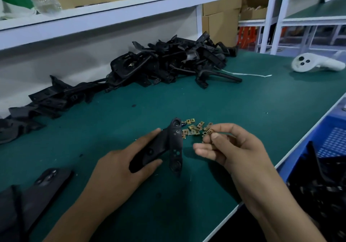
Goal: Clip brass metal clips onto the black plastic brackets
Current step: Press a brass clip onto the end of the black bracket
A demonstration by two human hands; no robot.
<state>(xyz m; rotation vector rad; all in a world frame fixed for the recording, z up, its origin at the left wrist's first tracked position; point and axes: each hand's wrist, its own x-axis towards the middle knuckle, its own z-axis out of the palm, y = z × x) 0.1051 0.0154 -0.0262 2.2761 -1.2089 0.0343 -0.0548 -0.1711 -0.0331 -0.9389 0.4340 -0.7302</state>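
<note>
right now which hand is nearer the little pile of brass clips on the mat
Right. The right hand has its fingertips at the near right edge of the brass clips, pinching one. The left hand sits lower left, gripping the black bracket.

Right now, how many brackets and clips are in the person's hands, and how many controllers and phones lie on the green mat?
Black bracket, in left hand: 1
Brass clip, pinched by right hand: 1
White controller: 1
Black phone: 1
Total: 4
</note>
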